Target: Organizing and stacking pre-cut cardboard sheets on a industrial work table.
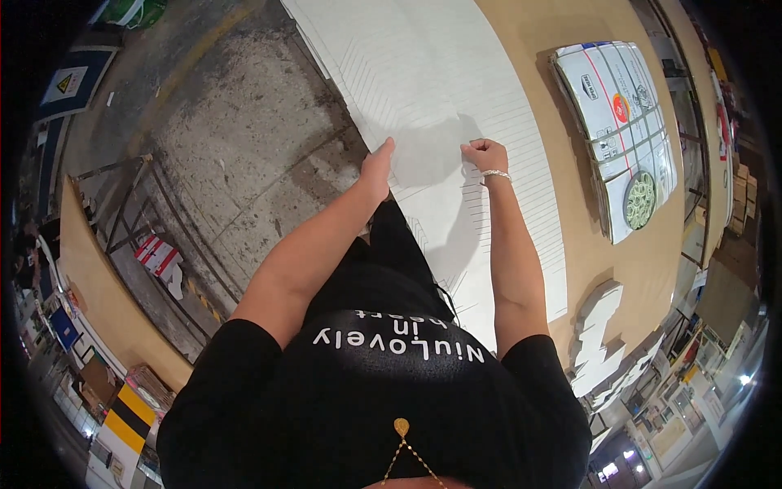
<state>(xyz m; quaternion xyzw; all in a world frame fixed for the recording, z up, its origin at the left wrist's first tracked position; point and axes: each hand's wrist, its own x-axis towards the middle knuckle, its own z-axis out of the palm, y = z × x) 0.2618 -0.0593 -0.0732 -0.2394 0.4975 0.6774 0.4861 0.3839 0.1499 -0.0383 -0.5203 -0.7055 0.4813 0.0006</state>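
Observation:
A long spread of white sheets [440, 49] lies in front of me, its many layered edges fanned out in fine lines along both sides. At its left edge is my left hand [377, 169], seen from the thumb side with the visible digits stretched out and the others hidden. Over the sheets near the right-hand fanned edges, my right hand [486, 156] is closed, thumb and forefinger in a pinch. Whatever lies between those fingertips is too small to make out. Shadows fall on the white surface between and below my hands.
Right of the sheets, a strapped flat bundle [615, 122] lies on the brown tabletop [529, 24], with a round green patterned object [640, 200] on it. White cut pieces [599, 334] stand nearer. Left is concrete floor [244, 122] with a metal frame [122, 204] and a red-and-white package [158, 256].

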